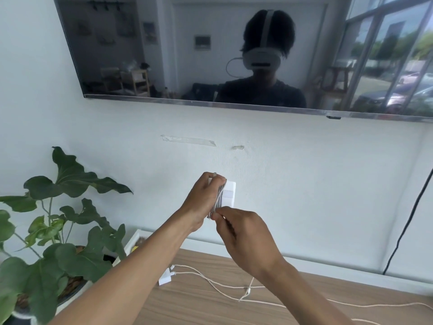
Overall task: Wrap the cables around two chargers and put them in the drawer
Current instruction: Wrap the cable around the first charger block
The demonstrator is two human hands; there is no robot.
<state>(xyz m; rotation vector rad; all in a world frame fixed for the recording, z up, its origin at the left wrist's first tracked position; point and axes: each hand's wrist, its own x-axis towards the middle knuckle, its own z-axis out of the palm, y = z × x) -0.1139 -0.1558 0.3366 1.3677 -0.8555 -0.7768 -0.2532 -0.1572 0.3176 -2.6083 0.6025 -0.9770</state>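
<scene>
Fingers of the left hand (199,202) curl round the white charger (229,195); right hand (246,238) pinches its wound cable (219,198).

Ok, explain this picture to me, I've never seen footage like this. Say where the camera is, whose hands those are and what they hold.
No machine here: a person wears one camera on the head, looking forward and down at their own bare hands. The left hand grips a white charger, raised before the wall, with a grey cable wound round it; the right hand pinches that cable at the bottom of the wraps. Below, on the wooden top, lies a second charger with its white cable loose. A potted plant stands at the left; a dark screen hangs above.
</scene>
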